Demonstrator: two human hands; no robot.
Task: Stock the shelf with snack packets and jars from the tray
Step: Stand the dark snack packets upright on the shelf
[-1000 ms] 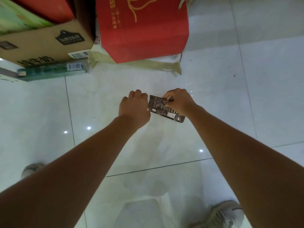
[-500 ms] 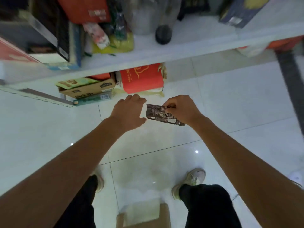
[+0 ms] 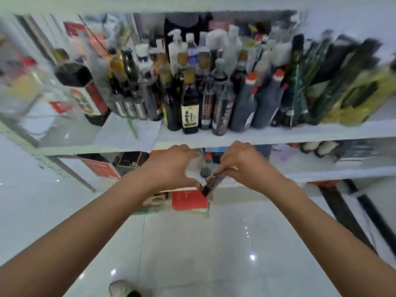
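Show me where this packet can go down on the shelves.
Bare board: the front strip of the upper shelf before the bottles, and the lower shelf right of the right hand holding the packet. Behind the strip, bottles stand packed; no hand gap.

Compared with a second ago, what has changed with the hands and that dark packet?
The left hand and right hand have risen from above the floor to the shelf edge, as the view swung up to the bottles. The snack packet has turned from flat-on to nearly edge-on. Unchanged: the right hand pinches the packet; the left hand stays curled beside it.
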